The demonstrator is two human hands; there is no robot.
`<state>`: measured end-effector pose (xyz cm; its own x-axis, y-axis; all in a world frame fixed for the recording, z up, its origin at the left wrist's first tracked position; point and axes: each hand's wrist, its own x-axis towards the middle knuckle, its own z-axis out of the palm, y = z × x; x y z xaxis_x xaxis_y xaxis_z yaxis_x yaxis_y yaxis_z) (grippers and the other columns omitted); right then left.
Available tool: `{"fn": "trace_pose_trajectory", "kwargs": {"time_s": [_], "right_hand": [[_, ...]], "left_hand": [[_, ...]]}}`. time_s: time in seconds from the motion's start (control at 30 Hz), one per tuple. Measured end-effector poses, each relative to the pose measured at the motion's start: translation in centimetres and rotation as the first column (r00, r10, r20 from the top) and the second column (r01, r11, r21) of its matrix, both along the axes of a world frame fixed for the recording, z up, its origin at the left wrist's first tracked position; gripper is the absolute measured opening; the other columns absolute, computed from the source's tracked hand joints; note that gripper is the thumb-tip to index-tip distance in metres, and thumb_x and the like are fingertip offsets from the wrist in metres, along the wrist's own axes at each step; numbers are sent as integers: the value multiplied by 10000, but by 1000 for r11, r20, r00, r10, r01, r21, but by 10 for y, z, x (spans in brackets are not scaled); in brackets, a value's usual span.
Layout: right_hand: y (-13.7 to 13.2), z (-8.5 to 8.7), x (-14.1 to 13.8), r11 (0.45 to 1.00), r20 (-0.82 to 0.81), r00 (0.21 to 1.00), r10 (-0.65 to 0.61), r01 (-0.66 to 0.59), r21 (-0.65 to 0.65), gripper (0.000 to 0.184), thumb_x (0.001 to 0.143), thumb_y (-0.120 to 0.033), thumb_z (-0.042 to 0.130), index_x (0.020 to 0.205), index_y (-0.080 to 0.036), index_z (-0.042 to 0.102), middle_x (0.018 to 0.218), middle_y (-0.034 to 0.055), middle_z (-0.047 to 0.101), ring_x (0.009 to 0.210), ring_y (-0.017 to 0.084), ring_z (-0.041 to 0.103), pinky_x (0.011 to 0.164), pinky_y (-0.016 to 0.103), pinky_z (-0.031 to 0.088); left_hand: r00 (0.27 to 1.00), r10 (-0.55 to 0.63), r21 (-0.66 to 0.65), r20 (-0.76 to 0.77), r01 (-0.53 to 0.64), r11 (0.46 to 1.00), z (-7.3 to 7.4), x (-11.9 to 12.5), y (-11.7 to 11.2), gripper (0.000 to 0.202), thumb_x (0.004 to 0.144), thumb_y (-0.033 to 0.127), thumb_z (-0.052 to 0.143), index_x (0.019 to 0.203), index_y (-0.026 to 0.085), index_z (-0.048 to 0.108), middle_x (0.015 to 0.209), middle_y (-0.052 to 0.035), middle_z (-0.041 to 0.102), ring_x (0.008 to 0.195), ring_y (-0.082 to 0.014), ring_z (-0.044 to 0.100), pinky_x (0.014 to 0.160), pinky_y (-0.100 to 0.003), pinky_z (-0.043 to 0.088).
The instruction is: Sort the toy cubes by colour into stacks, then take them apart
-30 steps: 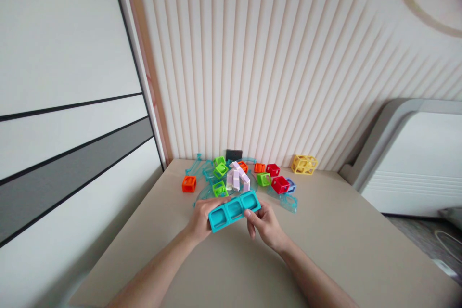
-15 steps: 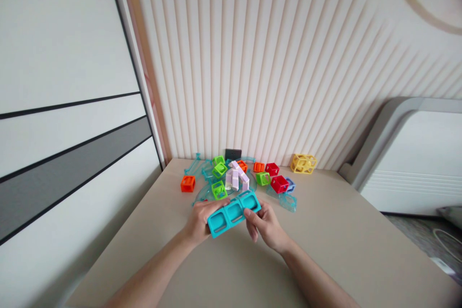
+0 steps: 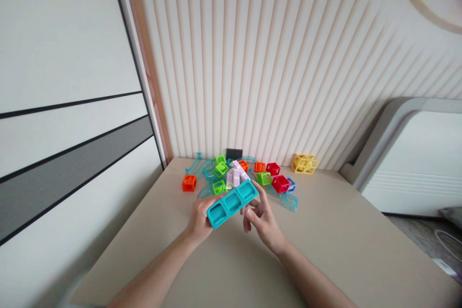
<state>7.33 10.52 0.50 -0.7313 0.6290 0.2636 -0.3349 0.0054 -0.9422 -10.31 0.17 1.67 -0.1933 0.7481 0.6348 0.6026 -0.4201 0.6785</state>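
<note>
A teal bar of three joined open-faced cubes (image 3: 232, 203) is held tilted above the table, its right end higher. My left hand (image 3: 201, 215) grips its left end, with most of the fingers hidden behind it. At the right end, my right hand (image 3: 265, 221) has its fingers apart. The index finger reaches up by the bar's edge; whether it touches there I cannot tell. Just beyond the bar lie pale lilac blocks (image 3: 236, 176) and a green cube frame (image 3: 219, 187).
Several green, orange and red cube frames (image 3: 280, 184) lie at the table's (image 3: 335, 231) far side among clear blue pieces (image 3: 289, 202). A yellow cube-frame block (image 3: 304, 163) stands at the right. Behind them are a black box (image 3: 234, 154) and a ribbed wall (image 3: 231, 57).
The bar has risen slightly and tilted more steeply. My right thumb has come off its front face, and the right fingers have spread.
</note>
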Motion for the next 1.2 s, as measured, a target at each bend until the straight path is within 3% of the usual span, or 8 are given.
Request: {"fn": "trace_pose_trajectory", "kwargs": {"time_s": [0.13,0.33,0.57,0.73,0.93,1.07,1.2], "right_hand": [[1,-1,-1,998,37,999,-16,13,57,822,870,-635,615,1504,-312,201,895,15,620,505,116,626,437,220,439],[3,0,-2,998,72,996,-60,59,16,811,874,-612,623,1492,-262,233,762,-21,611,512,166,667,460,248,463],[1,-1,-4,989,55,987,-148,148,7,844,852,-542,690,1494,-228,242,695,-35,627,470,153,644,455,248,479],[-1,1,-4,981,47,980,-195,194,13,896,844,-536,704,1524,-222,212,693,-25,646,454,140,627,450,246,489],[-3,-1,-5,986,64,984,-167,167,5,854,872,-543,666,1534,-255,211,826,9,656,501,152,672,444,240,487],[-1,-1,-6,991,77,988,-132,131,16,697,865,-580,653,1413,-220,419,844,27,659,503,160,680,427,235,478],[1,0,-7,997,139,988,-71,68,26,547,833,-652,642,1060,-155,613,740,39,674,482,159,660,433,235,464]], "left_hand": [[999,-20,-3,-26,20,1000,-2,-1,1,317,818,166,634,1117,168,737,1010,-102,790,884,-255,763,773,-318,614],[996,-22,-17,-88,20,1000,-1,0,1,343,837,157,626,1167,195,715,1073,-103,777,953,-256,751,824,-323,605],[982,174,-1,-75,-174,985,-15,-2,5,441,783,166,691,1222,189,655,1073,-101,765,861,-230,748,754,-310,616],[975,186,3,-118,-187,982,-14,-4,7,293,797,158,664,1084,188,717,979,-85,788,857,-238,759,757,-310,617],[969,193,19,-154,-193,981,-10,-3,5,271,836,176,639,1088,204,733,972,-79,797,863,-235,767,745,-289,618],[965,208,65,-158,-201,978,-8,-3,4,268,868,201,620,1113,195,727,986,-86,794,872,-232,765,752,-283,619],[961,230,87,-154,-219,972,-10,-4,5,262,886,216,612,1120,188,727,981,-91,794,863,-228,766,758,-279,619]]}}
